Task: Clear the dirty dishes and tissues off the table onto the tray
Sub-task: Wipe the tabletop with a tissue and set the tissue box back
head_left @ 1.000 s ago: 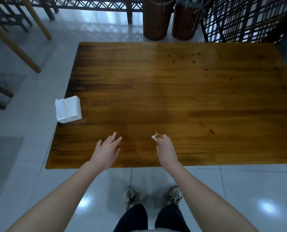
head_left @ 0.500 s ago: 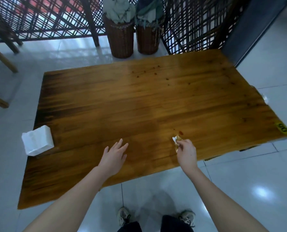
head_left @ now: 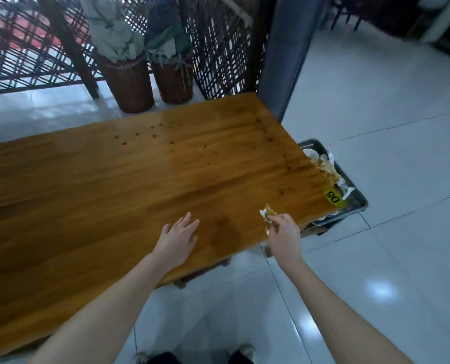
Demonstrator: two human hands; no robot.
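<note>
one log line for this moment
right hand: pinches dirty tissue | left hand: open above table | tray: loaded, beyond table end

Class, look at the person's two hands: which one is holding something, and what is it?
The right hand pinches a soiled tissue over the table; the left hand is spread open and holds nothing.

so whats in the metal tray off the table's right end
White dishes, crumpled tissues and brownish scraps show in the grey metal tray; the wooden table covers the rest.
</note>
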